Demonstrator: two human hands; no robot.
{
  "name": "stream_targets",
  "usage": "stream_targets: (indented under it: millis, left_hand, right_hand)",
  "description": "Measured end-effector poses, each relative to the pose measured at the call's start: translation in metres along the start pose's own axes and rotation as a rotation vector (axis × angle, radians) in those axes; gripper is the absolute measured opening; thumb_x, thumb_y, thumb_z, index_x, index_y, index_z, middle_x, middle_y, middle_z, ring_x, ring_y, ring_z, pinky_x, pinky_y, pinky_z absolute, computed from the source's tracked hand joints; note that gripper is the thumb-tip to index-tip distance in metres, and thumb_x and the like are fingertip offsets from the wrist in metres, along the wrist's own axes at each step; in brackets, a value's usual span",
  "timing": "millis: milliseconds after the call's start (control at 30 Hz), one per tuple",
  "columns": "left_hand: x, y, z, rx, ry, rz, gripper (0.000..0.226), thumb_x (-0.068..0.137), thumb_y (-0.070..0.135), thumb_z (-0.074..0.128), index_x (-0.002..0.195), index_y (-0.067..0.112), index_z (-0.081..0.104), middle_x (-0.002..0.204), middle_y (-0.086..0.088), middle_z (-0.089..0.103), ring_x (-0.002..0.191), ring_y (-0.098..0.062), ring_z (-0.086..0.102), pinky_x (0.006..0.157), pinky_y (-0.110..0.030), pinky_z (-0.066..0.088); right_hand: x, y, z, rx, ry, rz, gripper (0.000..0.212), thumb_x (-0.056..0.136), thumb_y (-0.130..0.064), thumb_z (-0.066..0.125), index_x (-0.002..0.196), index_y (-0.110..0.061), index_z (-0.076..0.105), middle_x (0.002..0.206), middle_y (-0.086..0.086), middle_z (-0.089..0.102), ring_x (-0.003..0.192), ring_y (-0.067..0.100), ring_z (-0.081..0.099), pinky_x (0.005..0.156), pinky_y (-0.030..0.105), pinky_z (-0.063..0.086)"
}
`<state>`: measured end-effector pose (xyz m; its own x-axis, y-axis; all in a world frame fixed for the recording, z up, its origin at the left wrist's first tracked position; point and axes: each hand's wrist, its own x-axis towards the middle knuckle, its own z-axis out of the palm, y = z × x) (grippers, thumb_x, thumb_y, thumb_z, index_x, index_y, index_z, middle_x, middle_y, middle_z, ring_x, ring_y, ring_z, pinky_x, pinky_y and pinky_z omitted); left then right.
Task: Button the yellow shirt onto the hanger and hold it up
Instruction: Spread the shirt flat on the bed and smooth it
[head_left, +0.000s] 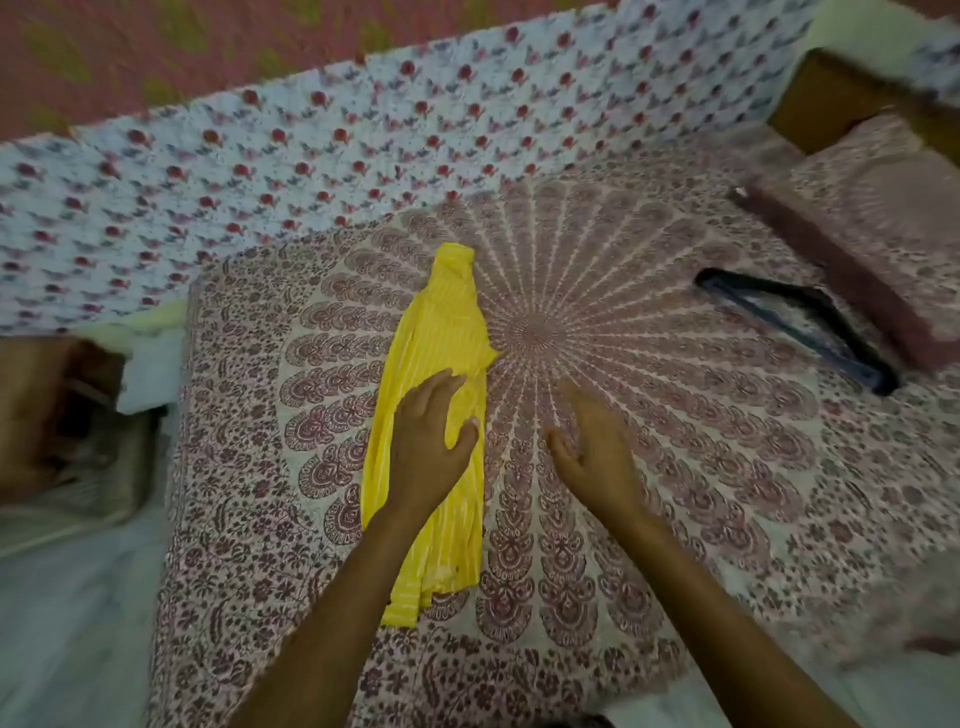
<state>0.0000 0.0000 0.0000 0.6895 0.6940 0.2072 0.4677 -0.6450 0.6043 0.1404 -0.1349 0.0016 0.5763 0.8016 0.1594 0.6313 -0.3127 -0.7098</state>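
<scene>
While the yellow shirt (447, 322) is lying folded on the bed (675, 493), left hand (431, 441) is resting flat on it, right hand (592, 452) hovering spread & empty beside (prep step, prob.; next: unfolding it, fetching the far-off hanger (810, 322)).

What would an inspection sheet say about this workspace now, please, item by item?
Surface: patterned bedspread, flat.
Job's things: yellow shirt lies in a long narrow bundle; dark hanger lies apart at right.
Clutter: pillow near the hanger.
Hands: left hand open over the shirt, contact unclear; right hand open beside it, over the bedspread.
Cables: nothing seen.
Surroundings: floral cloth behind; blurred wooden furniture at left.
</scene>
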Motion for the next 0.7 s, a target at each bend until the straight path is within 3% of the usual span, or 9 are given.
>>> stream_targets:
  millis: [100, 267, 367, 500, 700]
  left_hand:
    - [0.034, -0.013, 0.007, 0.023, 0.028, -0.090, 0.051, 0.085, 0.043, 0.042, 0.130, 0.019, 0.049, 0.138, -0.004, 0.049, 0.127, -0.024, 0.044, 0.104, -0.041, 0.035]
    - [0.076, -0.054, 0.009, 0.027, 0.048, -0.181, 0.055, 0.085, 0.043, 0.040, 0.133, 0.017, 0.046, 0.136, -0.007, 0.051, 0.125, -0.025, 0.045, 0.102, -0.035, 0.034]
    - [0.109, -0.084, 0.011, 0.015, 0.054, -0.207, 0.051, 0.087, 0.038, 0.045, 0.131, 0.014, 0.048, 0.132, -0.009, 0.054, 0.121, -0.029, 0.050, 0.100, -0.042, 0.040]
    - [0.155, -0.127, 0.024, 0.015, 0.045, -0.250, 0.051, 0.086, 0.039, 0.044, 0.127, 0.011, 0.052, 0.128, -0.012, 0.059, 0.118, -0.031, 0.055, 0.098, -0.046, 0.045]
    - [0.228, -0.204, 0.066, -0.046, -0.012, -0.384, 0.044, 0.083, 0.031, 0.049, 0.122, 0.013, 0.057, 0.123, -0.010, 0.063, 0.114, -0.030, 0.058, 0.095, -0.046, 0.046]
  right_hand:
    - [0.048, 0.010, 0.009, 0.041, -0.052, 0.003, 0.051, 0.089, -0.031, 0.044, 0.135, -0.009, 0.043, 0.133, 0.013, 0.053, 0.123, 0.026, 0.049, 0.098, 0.029, 0.032]
    - [0.106, 0.022, 0.047, 0.050, -0.122, -0.039, 0.050, 0.087, -0.029, 0.046, 0.133, -0.009, 0.046, 0.132, 0.011, 0.056, 0.116, 0.027, 0.056, 0.099, 0.039, 0.044]
    - [0.139, 0.026, 0.072, 0.025, -0.158, -0.039, 0.052, 0.089, -0.038, 0.042, 0.135, -0.015, 0.044, 0.134, 0.007, 0.054, 0.113, 0.026, 0.058, 0.092, 0.044, 0.049]
    - [0.182, 0.034, 0.105, 0.033, -0.219, -0.017, 0.056, 0.087, -0.046, 0.036, 0.136, -0.018, 0.043, 0.136, 0.003, 0.053, 0.123, 0.020, 0.051, 0.097, 0.044, 0.046]
    - [0.250, 0.060, 0.171, 0.017, -0.277, -0.013, 0.054, 0.085, -0.030, 0.047, 0.134, -0.008, 0.045, 0.135, 0.013, 0.053, 0.116, 0.033, 0.056, 0.098, 0.041, 0.045]
